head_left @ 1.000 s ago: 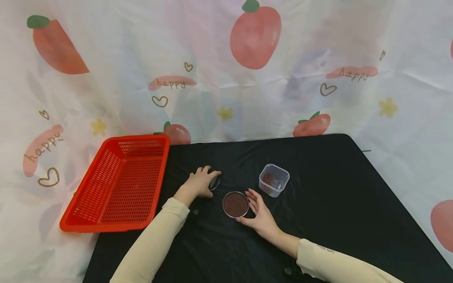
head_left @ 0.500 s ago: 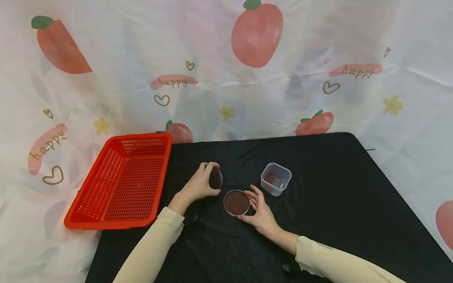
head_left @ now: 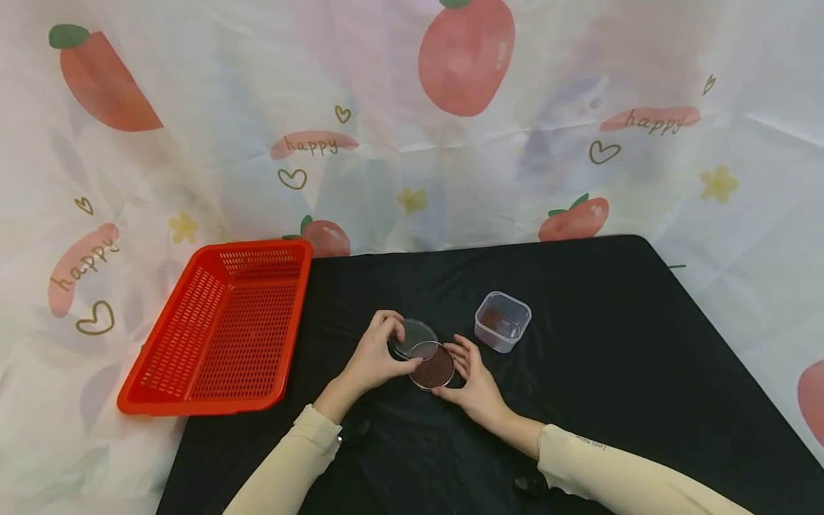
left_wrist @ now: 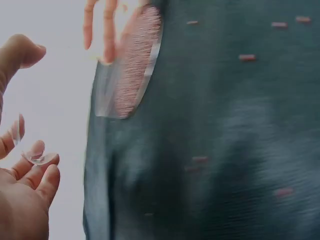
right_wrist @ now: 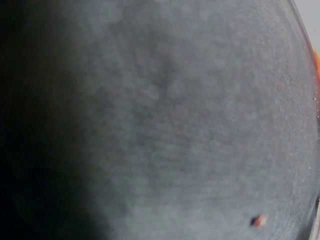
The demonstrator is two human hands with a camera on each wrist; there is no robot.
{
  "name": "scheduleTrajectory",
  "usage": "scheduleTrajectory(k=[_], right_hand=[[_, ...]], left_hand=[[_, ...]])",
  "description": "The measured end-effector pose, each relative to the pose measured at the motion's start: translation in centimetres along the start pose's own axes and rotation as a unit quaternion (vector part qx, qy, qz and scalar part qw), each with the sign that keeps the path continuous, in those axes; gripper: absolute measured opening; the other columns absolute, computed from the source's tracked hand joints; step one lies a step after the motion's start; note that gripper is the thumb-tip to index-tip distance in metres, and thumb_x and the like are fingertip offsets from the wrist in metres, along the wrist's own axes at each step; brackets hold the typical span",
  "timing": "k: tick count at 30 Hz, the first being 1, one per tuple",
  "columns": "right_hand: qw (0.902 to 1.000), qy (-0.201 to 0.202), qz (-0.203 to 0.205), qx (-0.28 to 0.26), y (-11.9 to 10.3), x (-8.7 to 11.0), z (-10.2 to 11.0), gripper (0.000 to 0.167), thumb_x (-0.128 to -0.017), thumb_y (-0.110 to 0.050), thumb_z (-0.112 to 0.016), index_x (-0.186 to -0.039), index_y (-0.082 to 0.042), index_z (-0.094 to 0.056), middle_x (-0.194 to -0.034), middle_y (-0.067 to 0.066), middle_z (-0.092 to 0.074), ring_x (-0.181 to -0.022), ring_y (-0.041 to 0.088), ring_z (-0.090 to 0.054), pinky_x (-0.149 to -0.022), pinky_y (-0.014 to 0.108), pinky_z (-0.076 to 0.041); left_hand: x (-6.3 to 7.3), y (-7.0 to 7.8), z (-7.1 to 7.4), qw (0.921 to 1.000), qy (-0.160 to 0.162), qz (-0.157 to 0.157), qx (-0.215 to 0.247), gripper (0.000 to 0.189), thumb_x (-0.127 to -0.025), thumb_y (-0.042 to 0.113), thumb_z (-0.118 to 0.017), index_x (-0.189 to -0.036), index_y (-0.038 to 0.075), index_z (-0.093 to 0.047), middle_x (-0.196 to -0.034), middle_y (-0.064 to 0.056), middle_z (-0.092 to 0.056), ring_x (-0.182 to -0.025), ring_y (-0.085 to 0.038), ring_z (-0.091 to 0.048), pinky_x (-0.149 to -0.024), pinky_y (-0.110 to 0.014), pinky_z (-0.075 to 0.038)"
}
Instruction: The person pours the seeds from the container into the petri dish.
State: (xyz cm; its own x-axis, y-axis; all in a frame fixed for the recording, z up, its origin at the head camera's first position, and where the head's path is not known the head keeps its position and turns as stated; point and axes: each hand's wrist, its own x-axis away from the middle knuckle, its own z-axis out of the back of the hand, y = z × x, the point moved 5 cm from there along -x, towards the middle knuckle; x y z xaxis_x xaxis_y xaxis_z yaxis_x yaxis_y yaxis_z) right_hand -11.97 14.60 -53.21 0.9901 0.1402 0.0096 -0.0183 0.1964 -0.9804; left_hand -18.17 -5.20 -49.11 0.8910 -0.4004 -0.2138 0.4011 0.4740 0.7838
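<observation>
My left hand (head_left: 380,352) pinches a clear round lid (head_left: 418,333) between thumb and fingers. In the head view the lid is raised at a slant and overlaps the upper left of a petri dish (head_left: 434,372) filled with reddish-brown granules. Thumb and fingers of my right hand (head_left: 478,392) hold the dish by its right side. In the left wrist view, only a thin clear edge of the lid (left_wrist: 41,160) shows at the left fingertips; the granule-filled dish (left_wrist: 134,70) is blurred below the right fingers (left_wrist: 108,35). The right wrist view shows neither hand.
A clear square tub (head_left: 494,339) with some granules inside stands to the right behind the dish. The red plastic basket (head_left: 295,315) sits at the left of the black-covered table (head_left: 605,357). Several stray granules (left_wrist: 247,58) lie on the cloth. A patterned curtain (head_left: 386,86) hangs behind.
My left hand has lifted the lid off the table and carried it right, tipping it from nearly upright to over the dish's edge. The right hand stays at the dish.
</observation>
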Motion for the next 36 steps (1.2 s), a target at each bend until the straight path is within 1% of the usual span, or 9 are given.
scheduleTrajectory(k=[2, 8, 12, 16, 23, 29, 36], right_hand=[[1.0, 0.0, -0.001, 0.002, 0.0, 0.0, 0.0, 0.104, -0.076, 0.01, -0.086, -0.157, 0.002, -0.02, -0.157, 0.026, -0.041, -0.15, 0.041, -0.036, -0.12, 0.041, -0.03], [0.9999, -0.005, -0.008, 0.009, 0.3, -0.2, 0.0, 0.104, -0.078, 0.005, -0.086, -0.158, -0.002, -0.02, -0.159, 0.025, -0.039, -0.151, 0.039, -0.035, -0.121, 0.039, -0.03], [0.9999, -0.009, -0.003, 0.005, 0.4, -0.2, 0.0, 0.104, -0.078, 0.005, -0.087, -0.158, -0.001, -0.02, -0.159, 0.025, -0.039, -0.151, 0.038, -0.036, -0.121, 0.039, -0.03], [0.9999, -0.013, 0.004, 0.001, 0.4, -0.1, -0.1, 0.104, -0.079, 0.006, -0.086, -0.158, 0.001, -0.019, -0.159, 0.025, -0.039, -0.151, 0.039, -0.036, -0.12, 0.04, -0.03], [0.9998, -0.016, 0.012, 0.004, 0.2, 0.0, -0.2, 0.104, -0.079, 0.005, -0.086, -0.159, 0.002, -0.018, -0.159, 0.026, -0.037, -0.151, 0.04, -0.035, -0.12, 0.042, -0.03], [0.9996, -0.016, 0.013, 0.018, 0.2, 0.1, -0.2, 0.104, -0.078, 0.006, -0.086, -0.158, 0.001, -0.02, -0.16, 0.026, -0.036, -0.151, 0.041, -0.035, -0.12, 0.044, -0.03], [0.9994, -0.017, 0.017, 0.027, 0.2, 0.2, -0.3, 0.104, -0.077, 0.007, -0.086, -0.158, 0.001, -0.021, -0.159, 0.026, -0.037, -0.151, 0.042, -0.035, -0.12, 0.044, -0.03]], left_hand=[[0.4, -0.3, -0.6, 1.0, -0.007, -0.005, 0.004, 0.044, -0.073, 0.022, -0.093, -0.09, 0.017, -0.052, -0.133, -0.009, -0.052, -0.11, -0.022, -0.059, -0.093, -0.041, -0.053], [1.1, -0.7, -2.2, 0.9991, -0.035, -0.022, 0.002, 0.042, -0.072, 0.022, -0.094, -0.089, 0.017, -0.056, -0.139, -0.007, -0.053, -0.125, -0.025, -0.058, -0.1, -0.041, -0.052], [1.4, -0.7, -2.9, 0.9981, -0.057, -0.023, 0.001, 0.041, -0.073, 0.023, -0.094, -0.09, 0.017, -0.057, -0.143, -0.006, -0.053, -0.127, -0.025, -0.057, -0.102, -0.042, -0.051], [1.6, -0.6, -3.2, 0.997, -0.069, -0.034, -0.008, 0.04, -0.073, 0.023, -0.093, -0.09, 0.018, -0.058, -0.144, -0.008, -0.054, -0.128, -0.026, -0.058, -0.103, -0.044, -0.051], [1.6, -0.9, -3.6, 0.996, -0.082, -0.031, -0.013, 0.041, -0.072, 0.023, -0.094, -0.089, 0.019, -0.057, -0.145, -0.004, -0.053, -0.132, -0.025, -0.056, -0.104, -0.041, -0.05], [1.8, -1.0, -3.7, 0.9948, -0.091, -0.038, -0.025, 0.041, -0.073, 0.024, -0.094, -0.09, 0.02, -0.057, -0.145, -0.004, -0.053, -0.13, -0.024, -0.057, -0.103, -0.041, -0.051], [1.8, -1.3, -4.0, 0.9934, -0.104, -0.032, -0.036, 0.04, -0.073, 0.024, -0.094, -0.089, 0.021, -0.058, -0.145, -0.004, -0.052, -0.13, -0.023, -0.056, -0.106, -0.041, -0.05]])
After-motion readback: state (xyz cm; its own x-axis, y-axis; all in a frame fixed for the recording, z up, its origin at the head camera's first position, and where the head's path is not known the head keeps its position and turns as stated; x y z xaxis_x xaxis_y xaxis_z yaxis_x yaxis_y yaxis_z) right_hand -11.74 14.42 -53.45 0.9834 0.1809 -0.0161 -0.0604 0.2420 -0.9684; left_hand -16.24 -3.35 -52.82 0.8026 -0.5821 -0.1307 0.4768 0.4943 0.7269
